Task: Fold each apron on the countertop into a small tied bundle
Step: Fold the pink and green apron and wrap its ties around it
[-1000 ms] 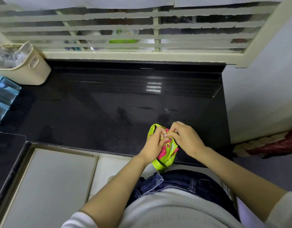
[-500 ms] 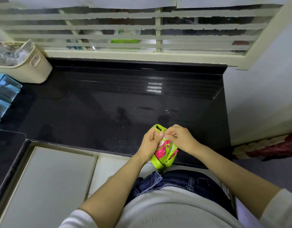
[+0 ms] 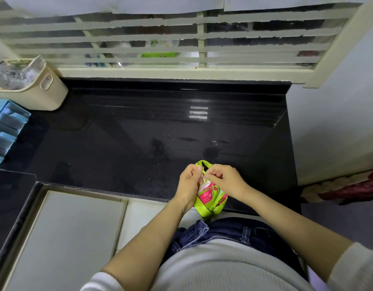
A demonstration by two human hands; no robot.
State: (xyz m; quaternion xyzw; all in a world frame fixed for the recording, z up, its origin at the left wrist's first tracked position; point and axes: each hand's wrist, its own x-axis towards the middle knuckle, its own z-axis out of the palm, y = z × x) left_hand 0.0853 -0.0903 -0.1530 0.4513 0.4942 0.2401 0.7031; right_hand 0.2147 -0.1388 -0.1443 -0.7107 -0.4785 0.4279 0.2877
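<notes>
Now gripping a folded apron bundle point(image 3: 210, 199), lime green with pink panels, between both hands at the near edge of the black countertop point(image 3: 129, 143). Holds the bundle's left flank with the left hand point(image 3: 188, 182), fingers curled round it and thumb raised toward the top. Pinches at the bundle's top with the right hand point(image 3: 226, 180), thumb and forefinger pressed together; cannot tell whether on a strap end or on a fold of cloth. Just beyond the fingertips of both hands, a lime green strap loop point(image 3: 203, 164) poking out. Below the wrists, the bundle's lower end reaching past the counter's edge, close to the waistband of blue jeans point(image 3: 223, 232). Cannot tell whether resting on the stone or held just above it.

Well to the left of the left hand, up against the sill, a cream plastic basket point(image 3: 46, 97) stuffed with clear plastic bags. Nearer on that same side, a pale blue drawer organiser point(image 3: 5, 127). Beyond both hands, past the far edge of the counter, a cream-framed window point(image 3: 181, 72) with striped glass. Off to the right of the right hand and lower, a dark red cloth point(image 3: 349, 189) with pale trim by the wall.
</notes>
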